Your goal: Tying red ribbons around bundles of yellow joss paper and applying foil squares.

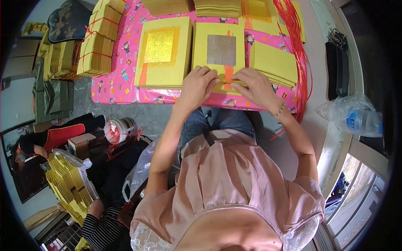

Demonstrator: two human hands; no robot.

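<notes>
A stack of yellow paper (201,46) lies in front of me; its top sheet bears a silver square (221,49) and orange stripes. My left hand (199,85) is at the stack's near left corner, fingers curled onto the sheet's near edge. At the near right corner, my right hand (256,88) pinches the same edge, which looks slightly raised or folded between the hands. The exact fold is partly hidden by my fingers. Left of it stands another yellow paper stack (184,50) with a gold square (159,47). To the right sits a plain yellow stack (274,62).
The table has a pink patterned cover (123,90). Red strings (299,54) hang over its right side. Tied yellow bundles (98,48) line the left edge. A plastic bottle (362,121) lies at right. At lower left, another person in striped sleeves (100,228) is near yellow paper stacks (69,184).
</notes>
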